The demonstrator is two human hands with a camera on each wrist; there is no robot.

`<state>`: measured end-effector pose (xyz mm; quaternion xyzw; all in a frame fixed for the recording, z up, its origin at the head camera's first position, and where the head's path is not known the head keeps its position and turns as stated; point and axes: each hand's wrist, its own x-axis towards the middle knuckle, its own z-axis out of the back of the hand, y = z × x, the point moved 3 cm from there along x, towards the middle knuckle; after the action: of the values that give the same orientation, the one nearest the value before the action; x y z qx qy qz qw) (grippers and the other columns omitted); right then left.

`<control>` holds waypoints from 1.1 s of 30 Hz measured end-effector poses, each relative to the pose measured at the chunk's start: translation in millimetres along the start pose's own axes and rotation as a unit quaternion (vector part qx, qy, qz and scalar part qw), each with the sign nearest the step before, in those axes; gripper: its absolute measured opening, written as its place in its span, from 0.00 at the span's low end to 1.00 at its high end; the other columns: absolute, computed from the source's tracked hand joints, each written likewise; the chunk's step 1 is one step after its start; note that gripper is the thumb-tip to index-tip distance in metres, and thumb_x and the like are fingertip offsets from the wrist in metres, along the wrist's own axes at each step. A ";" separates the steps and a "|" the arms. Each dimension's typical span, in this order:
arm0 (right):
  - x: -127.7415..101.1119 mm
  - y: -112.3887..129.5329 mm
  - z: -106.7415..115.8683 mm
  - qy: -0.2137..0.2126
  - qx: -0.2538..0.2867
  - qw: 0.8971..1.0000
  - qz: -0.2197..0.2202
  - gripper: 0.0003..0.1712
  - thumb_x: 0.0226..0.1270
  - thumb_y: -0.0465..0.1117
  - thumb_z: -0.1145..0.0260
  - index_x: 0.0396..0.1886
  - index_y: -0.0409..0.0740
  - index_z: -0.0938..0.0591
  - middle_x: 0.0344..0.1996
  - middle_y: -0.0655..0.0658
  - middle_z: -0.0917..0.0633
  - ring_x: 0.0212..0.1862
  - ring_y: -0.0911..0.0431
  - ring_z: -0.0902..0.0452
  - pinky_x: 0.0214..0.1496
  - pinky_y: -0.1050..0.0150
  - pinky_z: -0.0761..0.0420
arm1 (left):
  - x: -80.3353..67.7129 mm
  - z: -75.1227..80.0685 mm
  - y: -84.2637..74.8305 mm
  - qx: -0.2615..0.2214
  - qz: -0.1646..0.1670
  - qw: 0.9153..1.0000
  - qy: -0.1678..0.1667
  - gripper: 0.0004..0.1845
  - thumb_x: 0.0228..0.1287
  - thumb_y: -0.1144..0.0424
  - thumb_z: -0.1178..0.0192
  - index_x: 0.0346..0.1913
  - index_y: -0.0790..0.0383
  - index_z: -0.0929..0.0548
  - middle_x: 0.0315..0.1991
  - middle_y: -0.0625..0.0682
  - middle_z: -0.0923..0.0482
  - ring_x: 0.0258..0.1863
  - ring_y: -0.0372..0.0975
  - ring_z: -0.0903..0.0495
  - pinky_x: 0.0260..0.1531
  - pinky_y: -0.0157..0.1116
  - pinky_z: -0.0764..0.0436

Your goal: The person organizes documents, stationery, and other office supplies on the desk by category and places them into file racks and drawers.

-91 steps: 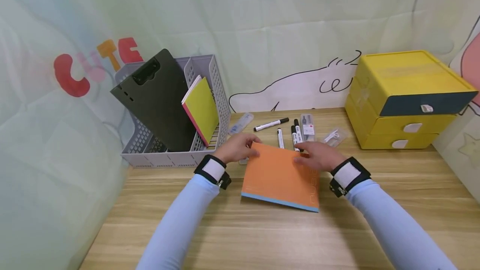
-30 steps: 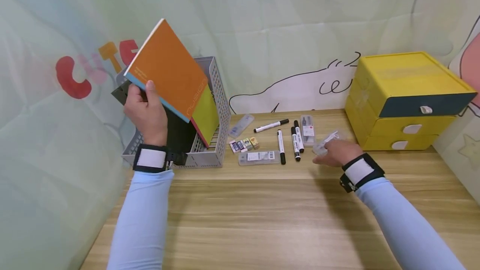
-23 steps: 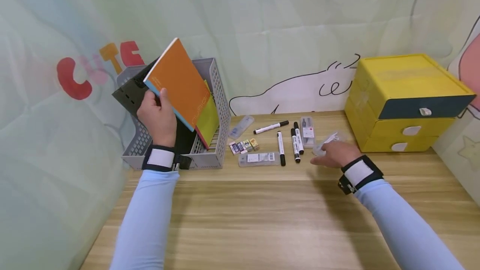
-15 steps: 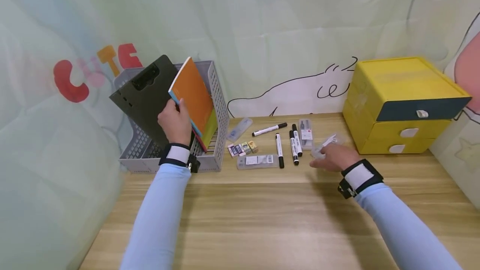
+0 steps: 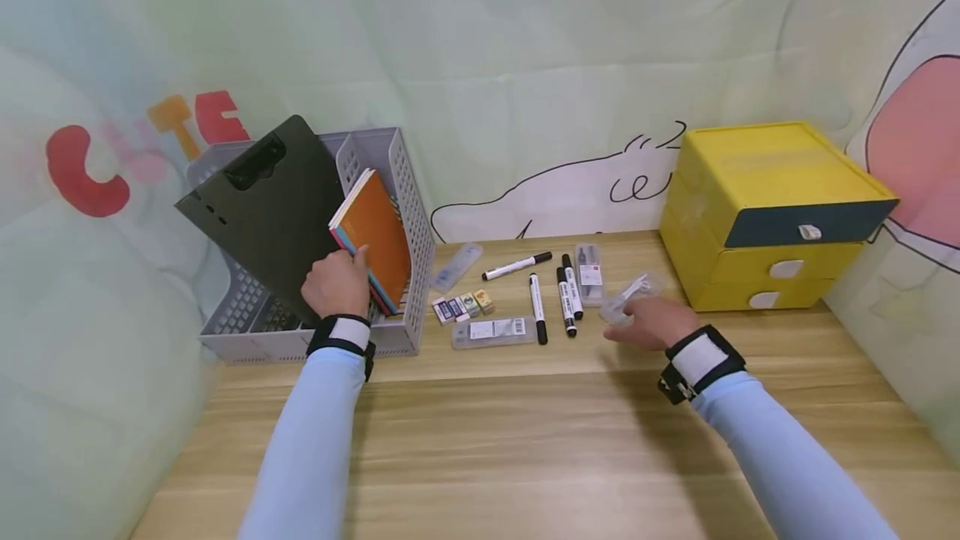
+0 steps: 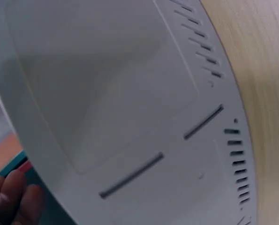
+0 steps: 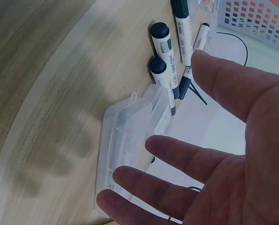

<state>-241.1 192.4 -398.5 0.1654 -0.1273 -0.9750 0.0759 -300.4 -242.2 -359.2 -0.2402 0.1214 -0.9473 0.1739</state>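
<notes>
My left hand is at the near edge of an orange notebook, holding it with the thumb on its cover. The notebook stands tilted in the right compartment of a grey file organizer, against another notebook with a red edge. In the left wrist view, curled fingers show beside the organizer's wall; the rest of that hand is out of frame. My right hand hovers over a clear plastic case with a white item inside. Its fingers are spread, and nothing is gripped.
A black clipboard leans in the organizer's left part. Several markers, small eraser-like blocks and clear cases lie mid-table. A yellow drawer box stands at the right, before a fabric backdrop.
Both hands first held the orange notebook over the table. The left hand then carried it left and lowered it into the organizer. The right hand moved right, to the clear case.
</notes>
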 end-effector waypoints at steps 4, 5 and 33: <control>1.7 -3.0 0.3 0.006 0.010 1.000 -0.012 0.40 0.68 0.61 0.39 0.63 0.30 0.25 0.52 0.31 0.20 0.44 0.44 0.25 0.47 0.47 0.24 | -1.1 -0.5 7.5 -0.031 0.004 1.000 -0.003 0.32 0.73 0.40 0.49 0.27 0.67 0.19 0.18 0.60 0.24 0.24 0.56 0.20 0.19 0.47 0.27; 2.4 -3.5 0.9 0.009 0.014 1.000 -0.015 0.40 0.68 0.60 0.38 0.64 0.30 0.26 0.52 0.31 0.20 0.44 0.44 0.25 0.47 0.47 0.24 | -1.9 -0.1 7.7 -0.045 0.000 0.999 -0.014 0.32 0.73 0.39 0.50 0.26 0.67 0.20 0.18 0.59 0.25 0.23 0.56 0.20 0.19 0.46 0.28; -66.5 -128.3 93.4 -0.071 -0.004 0.986 -0.151 0.47 0.73 0.68 0.54 0.44 0.20 0.22 0.31 0.27 0.19 0.33 0.39 0.21 0.31 0.49 0.22 | -85.6 -36.4 -95.5 0.060 -0.254 0.857 0.445 0.34 0.54 0.51 0.25 0.64 0.58 0.22 0.60 0.56 0.22 0.57 0.47 0.24 0.58 0.49 0.28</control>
<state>-224.5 348.6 -328.1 0.1124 -0.1021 -0.9851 -0.0807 -273.9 -116.7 -395.7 0.1954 0.0632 -0.9699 -0.1309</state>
